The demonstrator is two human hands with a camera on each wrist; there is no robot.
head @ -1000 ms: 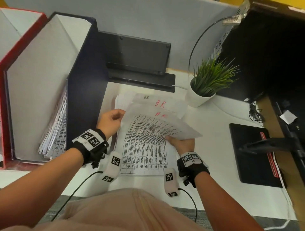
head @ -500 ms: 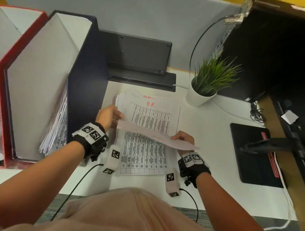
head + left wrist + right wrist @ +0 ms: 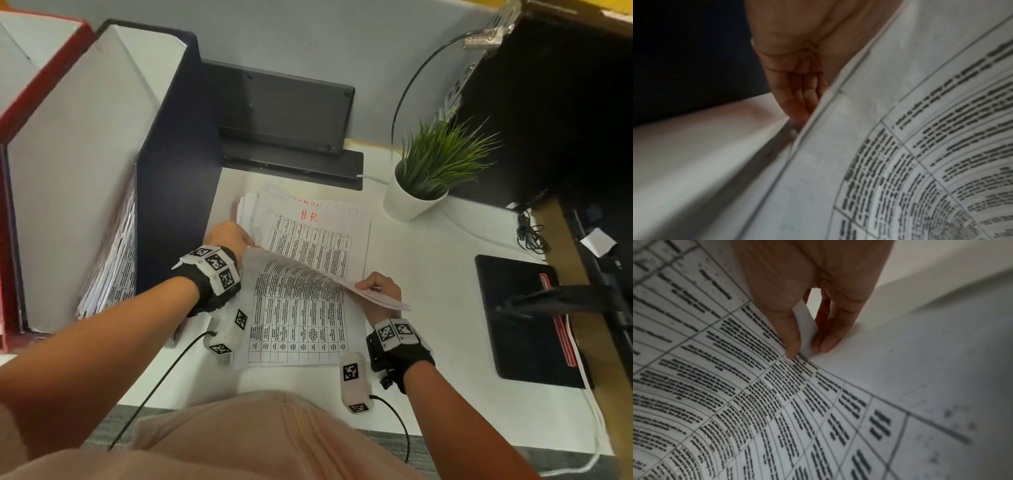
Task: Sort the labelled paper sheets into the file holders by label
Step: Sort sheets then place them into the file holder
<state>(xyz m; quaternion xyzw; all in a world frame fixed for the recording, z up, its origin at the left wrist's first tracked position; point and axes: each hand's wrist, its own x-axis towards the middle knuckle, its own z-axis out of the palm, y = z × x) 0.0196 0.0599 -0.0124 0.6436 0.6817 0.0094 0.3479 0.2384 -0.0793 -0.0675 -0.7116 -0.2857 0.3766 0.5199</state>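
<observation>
I hold one printed paper sheet (image 3: pixel 308 274) by its side edges, bowed and nearly edge-on above the paper stack (image 3: pixel 318 240). My left hand (image 3: pixel 229 238) grips its left edge; in the left wrist view the fingers (image 3: pixel 797 91) curl behind the sheet (image 3: pixel 900 146). My right hand (image 3: pixel 378 286) pinches the right edge between thumb and fingers (image 3: pixel 826 344), with the sheet (image 3: pixel 735 386) curving below. The stack's top sheet bears a red "H.R" label. A dark blue file holder (image 3: pixel 178 154) with sheets (image 3: pixel 113 263) in it stands left, a red file holder (image 3: pixel 41 68) beyond it.
A potted plant (image 3: pixel 431 171) stands right of the stack on the white desk (image 3: pixel 428 274). A black device (image 3: pixel 284 113) leans at the back wall. A black pad (image 3: pixel 520 315) and cables lie at the right. The desk's front edge is at my lap.
The held sheet has tipped from facing me to nearly edge-on and come lower and nearer. The "H.R" sheet on the stack now shows. Both hands kept their grip.
</observation>
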